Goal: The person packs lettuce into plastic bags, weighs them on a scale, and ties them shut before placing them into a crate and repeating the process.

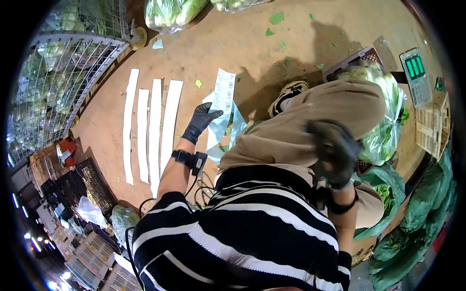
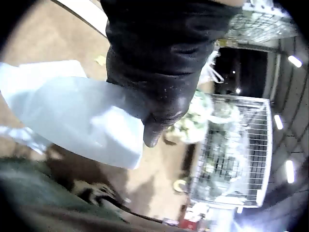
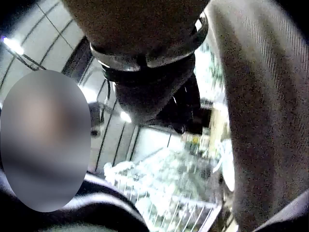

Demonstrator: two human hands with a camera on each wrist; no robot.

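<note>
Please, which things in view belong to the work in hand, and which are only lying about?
Probably part of the work:
- printed strip, gripped by the left hand
- white strips, laid side by side
- vegetable bag near the right hand

Seemingly just lying about:
- leaf scraps
- black crate
- pale crate

Striped top (image 1: 262, 233); black gloves (image 1: 199, 122), perhaps leather.

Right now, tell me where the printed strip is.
In the head view, the printed strip is in the upper half, just left of centre, held by the left hand, between the white strips and the shoe.
</note>
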